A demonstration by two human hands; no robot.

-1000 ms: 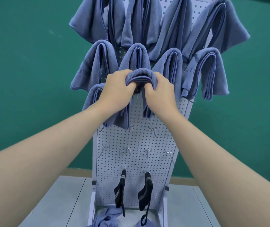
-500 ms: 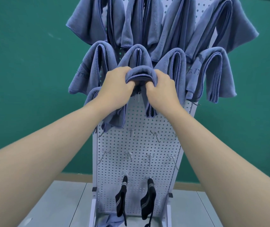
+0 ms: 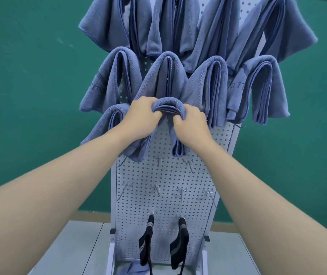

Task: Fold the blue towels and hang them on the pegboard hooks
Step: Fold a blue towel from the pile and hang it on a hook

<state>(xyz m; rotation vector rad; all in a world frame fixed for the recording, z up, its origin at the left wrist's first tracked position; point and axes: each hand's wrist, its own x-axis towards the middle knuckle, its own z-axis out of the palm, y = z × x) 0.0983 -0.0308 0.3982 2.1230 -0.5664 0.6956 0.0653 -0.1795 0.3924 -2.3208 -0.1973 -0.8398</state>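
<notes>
Both hands sit slightly lower against the board than a second ago, and the folded towel's crown has settled between them; the camera has tilted, so more of the lower board now shows.

Step in hand: seating one towel on its hook. My left hand [image 3: 141, 118] and right hand [image 3: 190, 124] each hold a curled grip on the folded blue microfibre towel [image 3: 168, 105], thumbs tucked under its arch, fingers over the top. That towel is draped at the third row of the white perforated metal pegboard [image 3: 164, 175], its two tails hanging down on either side. I cannot see the hook beneath it, so I cannot confirm engagement.

Neighbouring folded blue towels [image 3: 214, 90] fill the rows above, and one hangs just left of my left hand. Bare wire hooks [image 3: 181, 192] remain lower down. Two black striped socks [image 3: 179, 245] hang at the bottom row, above the grey bench [image 3: 75, 251].

Next move, as I judge it: press the fold down until it seats, release both grips together, then check the tails hang evenly. A loose blue cloth [image 3: 132, 267] lies at the base of the board.
</notes>
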